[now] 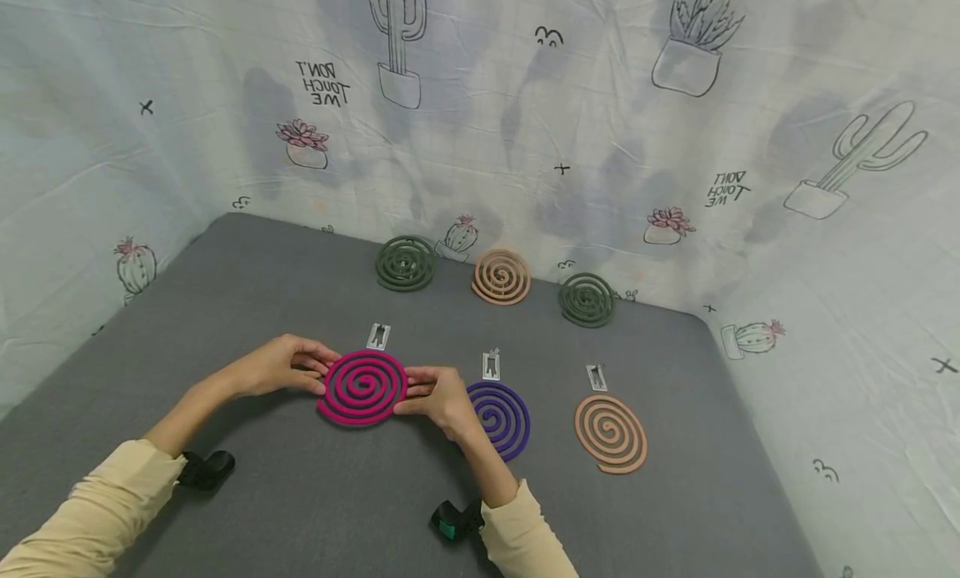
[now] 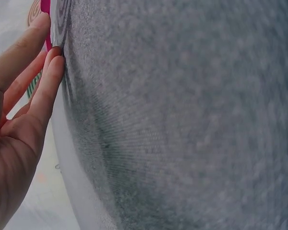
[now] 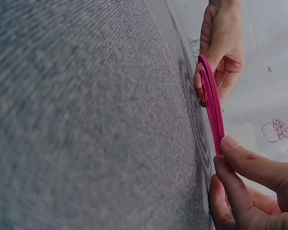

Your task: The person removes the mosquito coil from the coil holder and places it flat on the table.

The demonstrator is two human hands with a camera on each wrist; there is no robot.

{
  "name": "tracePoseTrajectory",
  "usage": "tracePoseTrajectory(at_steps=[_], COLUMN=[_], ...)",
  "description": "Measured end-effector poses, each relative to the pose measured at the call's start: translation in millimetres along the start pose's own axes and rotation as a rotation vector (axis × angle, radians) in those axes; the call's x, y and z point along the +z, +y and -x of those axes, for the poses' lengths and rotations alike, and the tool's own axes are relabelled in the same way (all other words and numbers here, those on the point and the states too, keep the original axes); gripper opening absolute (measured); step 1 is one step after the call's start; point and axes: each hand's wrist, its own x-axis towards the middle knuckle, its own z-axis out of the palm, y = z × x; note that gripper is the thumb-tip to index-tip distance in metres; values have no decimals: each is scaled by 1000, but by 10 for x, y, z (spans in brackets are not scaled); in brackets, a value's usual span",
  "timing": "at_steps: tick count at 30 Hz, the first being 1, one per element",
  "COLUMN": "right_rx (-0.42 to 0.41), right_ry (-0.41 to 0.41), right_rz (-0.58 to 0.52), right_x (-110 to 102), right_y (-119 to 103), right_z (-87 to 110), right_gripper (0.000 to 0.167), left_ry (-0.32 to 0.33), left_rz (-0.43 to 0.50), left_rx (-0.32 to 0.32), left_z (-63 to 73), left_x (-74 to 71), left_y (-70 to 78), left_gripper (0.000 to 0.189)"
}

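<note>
One pink coil (image 1: 365, 381) is pinched by the left hand (image 1: 288, 366) and right hand (image 1: 441, 397). Two green coils (image 1: 587, 300) and one orange coil (image 1: 502, 276) are set along the worktop's (image 1: 315, 495) far edge.

Between my left hand (image 1: 288, 368) and right hand (image 1: 442, 399) is one coil (image 1: 365, 384); two front coils (image 1: 611, 432) lie right, three stands (image 1: 491, 365) behind, three rear coils (image 1: 502, 276) beyond.

Coils (image 1: 611, 432), metal plates (image 1: 491, 366) on grey table (image 1: 315, 495)
</note>
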Motion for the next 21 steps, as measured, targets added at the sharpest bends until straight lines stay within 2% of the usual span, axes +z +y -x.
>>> tracePoseTrajectory(at_steps=[7, 11, 21], right_rx=[-19, -23, -27], right_ry=[35, 48, 84], right_rz=[54, 69, 151], right_x=[25, 31, 56], right_y=[-25, -40, -77], right_z=[17, 14, -22], right_gripper=[51, 49, 46], left_ry=[-6, -7, -12], left_rz=[-24, -30, -39], left_rx=[-7, 9, -5], left_z=[4, -7, -34], left_x=[-26, -39, -74], left_y=[14, 14, 45], left_gripper=[58, 56, 55])
